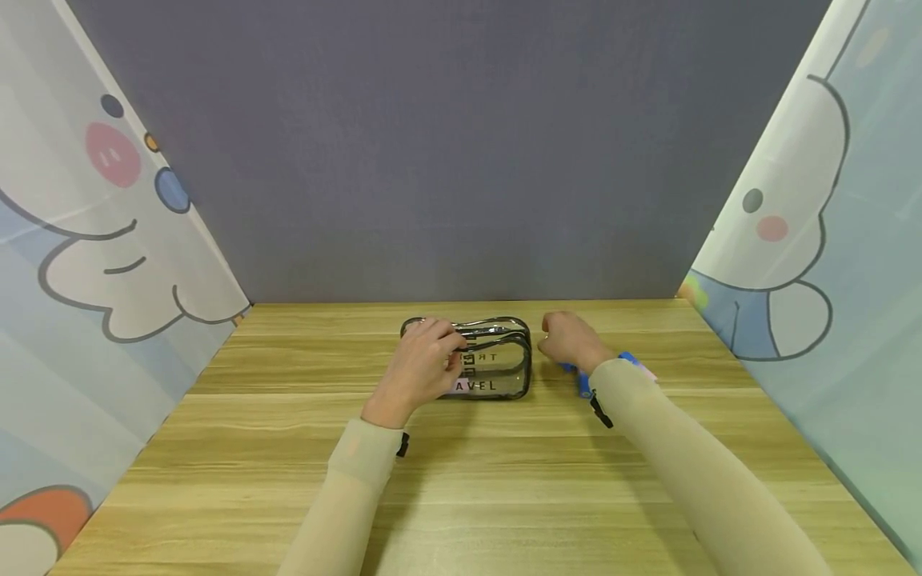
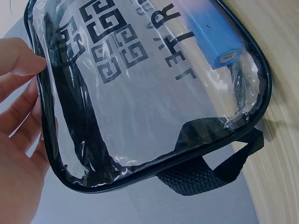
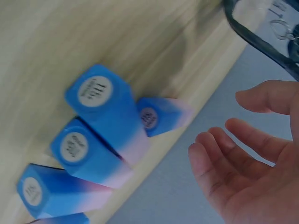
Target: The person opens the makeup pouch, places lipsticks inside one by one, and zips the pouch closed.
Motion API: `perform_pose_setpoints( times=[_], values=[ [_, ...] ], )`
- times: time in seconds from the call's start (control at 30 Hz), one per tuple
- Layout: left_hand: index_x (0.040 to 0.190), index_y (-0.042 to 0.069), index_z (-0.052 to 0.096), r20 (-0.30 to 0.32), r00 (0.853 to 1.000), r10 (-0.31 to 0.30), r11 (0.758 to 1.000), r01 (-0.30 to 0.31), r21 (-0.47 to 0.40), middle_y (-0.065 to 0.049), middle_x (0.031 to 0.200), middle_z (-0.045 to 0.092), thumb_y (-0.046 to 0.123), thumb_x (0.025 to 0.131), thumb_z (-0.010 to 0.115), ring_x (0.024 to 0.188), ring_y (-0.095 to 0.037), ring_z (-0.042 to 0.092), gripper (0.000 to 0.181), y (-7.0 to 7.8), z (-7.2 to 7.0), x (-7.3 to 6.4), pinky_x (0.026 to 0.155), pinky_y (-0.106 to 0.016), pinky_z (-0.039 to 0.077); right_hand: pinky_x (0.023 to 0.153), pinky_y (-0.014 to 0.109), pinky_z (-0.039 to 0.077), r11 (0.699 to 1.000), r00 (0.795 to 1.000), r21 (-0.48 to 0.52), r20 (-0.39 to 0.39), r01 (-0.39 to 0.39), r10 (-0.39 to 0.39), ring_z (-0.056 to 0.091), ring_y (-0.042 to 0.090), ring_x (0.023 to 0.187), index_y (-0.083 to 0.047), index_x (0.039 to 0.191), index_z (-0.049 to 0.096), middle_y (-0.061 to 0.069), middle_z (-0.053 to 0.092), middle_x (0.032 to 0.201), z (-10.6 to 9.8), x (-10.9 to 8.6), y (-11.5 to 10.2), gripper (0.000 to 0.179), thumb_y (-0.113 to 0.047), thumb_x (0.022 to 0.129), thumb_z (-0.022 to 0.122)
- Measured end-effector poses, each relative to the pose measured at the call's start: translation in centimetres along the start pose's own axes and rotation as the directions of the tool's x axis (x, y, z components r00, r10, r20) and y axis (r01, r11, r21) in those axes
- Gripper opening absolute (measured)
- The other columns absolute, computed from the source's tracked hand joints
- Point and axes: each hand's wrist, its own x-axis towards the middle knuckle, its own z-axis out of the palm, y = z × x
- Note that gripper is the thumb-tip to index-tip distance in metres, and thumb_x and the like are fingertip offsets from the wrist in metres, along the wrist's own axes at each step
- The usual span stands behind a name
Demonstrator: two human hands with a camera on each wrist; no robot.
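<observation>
So the wood-grain table [image 1: 461, 496] runs under the pouch and out of shot at the bottom, and a plain grey backdrop [image 1: 461, 160] stands behind the pouch. Two cream sleeves reach in from in front of the pouch, both cut off at the bottom, and the right one blocks a lot of the stuff to the pouch's right.

The clear travel pouch [image 1: 503, 370] itself is on the table: see-through plastic, black piping, rounded corners, plus a black webbing strap [image 2: 191, 179] at one end. Its left part is behind the left hand [image 1: 425, 360], which has the rim pinched between thumb and fingers. Can't tell how far the zip is undone. The front shows "AVEL", the start of the word being covered, with some backwards letters showing through the plastic and a dark square maze-like logo above. No brand name I can read.

The right hand [image 1: 571, 338] is just right of the pouch, thumb and fingers loosely apart, holding nothing.

Blue-to-pink boxes [image 3: 107, 112] sit to the pouch's right, one cut off by the frame. Their round white stickers are too blurry to read for sure. Another blue-and-pink box [image 2: 218, 39] shows through the pouch's plastic, its far end cropped. Tiniest thing: a metal ring [image 3: 280, 29] by the pouch's black edging.
</observation>
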Motion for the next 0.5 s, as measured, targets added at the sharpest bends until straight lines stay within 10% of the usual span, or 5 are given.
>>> perform_pose_setpoints(
  times=[0.23, 0.5],
  values=[
    [0.094, 0.010, 0.077, 0.009, 1.000, -0.005, 1.000, 0.005, 0.007, -0.002, 0.093, 0.067, 0.000, 0.078, 0.076, 0.093, -0.023, 0.063, 0.019, 0.0, 0.1, 0.0, 0.083, -0.038, 0.050, 0.093, 0.053, 0.050, 0.999, 0.999, -0.017, 0.007, -0.034, 0.034, 0.061, 0.035, 0.102, 0.011, 0.124, 0.061, 0.027, 0.063, 0.125, 0.8, 0.2, 0.7, 0.039, -0.011, 0.092, 0.056],
    [0.094, 0.010, 0.077, 0.004, 1.000, 0.000, 1.000, 0.000, -0.006, -0.002, 0.093, 0.067, -0.001, 0.077, 0.076, 0.092, -0.022, 0.063, 0.020, -0.2, 0.1, -0.1, 0.081, -0.038, 0.050, 0.068, 0.039, 0.046, 0.998, 0.999, -0.044, 0.013, -0.048, 0.049, 0.053, 0.024, 0.071, -0.005, 0.080, 0.060, 0.010, 0.059, 0.083, 1.3, 0.5, 1.1, 0.016, -0.011, 0.093, 0.054]
  ],
)
